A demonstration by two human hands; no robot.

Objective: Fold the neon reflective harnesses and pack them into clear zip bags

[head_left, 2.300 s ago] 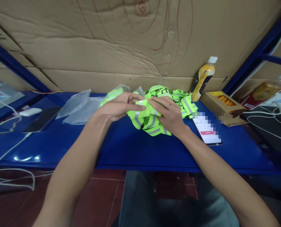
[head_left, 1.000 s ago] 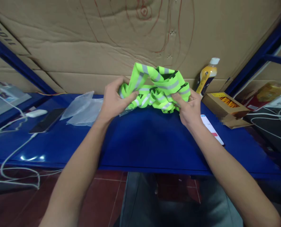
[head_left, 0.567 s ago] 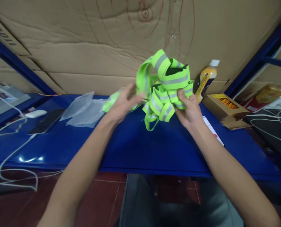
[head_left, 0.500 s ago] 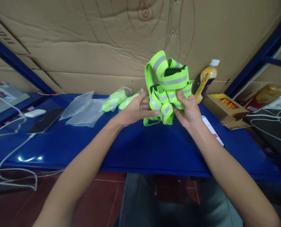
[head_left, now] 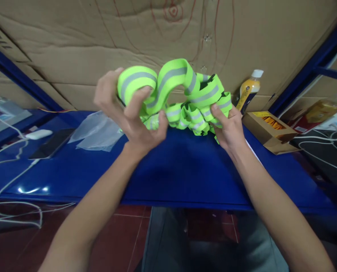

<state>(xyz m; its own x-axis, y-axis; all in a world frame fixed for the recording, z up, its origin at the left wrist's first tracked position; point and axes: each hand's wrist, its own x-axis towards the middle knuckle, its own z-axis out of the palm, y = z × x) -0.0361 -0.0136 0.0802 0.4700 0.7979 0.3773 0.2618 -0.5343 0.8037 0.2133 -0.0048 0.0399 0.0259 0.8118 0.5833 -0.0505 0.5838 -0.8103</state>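
Observation:
A bundle of neon-yellow reflective straps (head_left: 204,94) with grey stripes and black bits is held above the blue table, drawn out sideways between my hands. My right hand (head_left: 227,122) pinches the folded right part, thumb in front. Around a wide loop at the left end curl the fingers of my left hand (head_left: 128,109), its thumb near the lower edge. Just behind that hand lie two clear plastic bags (head_left: 100,130), flat on the table. The packed yellow bundles on the table are mostly hidden behind my left hand and the straps.
On the right stand a yellow drink bottle (head_left: 249,88) and an open cardboard box (head_left: 270,132) with orange packets. A dark phone (head_left: 52,143), a white case (head_left: 39,134) and white cables lie at left. Cardboard (head_left: 72,49) backs the blue table (head_left: 185,173).
My left hand has taken hold of a loop of the strap and moved left and up, stretching the bundle out. My right hand keeps its grip in nearly the same place.

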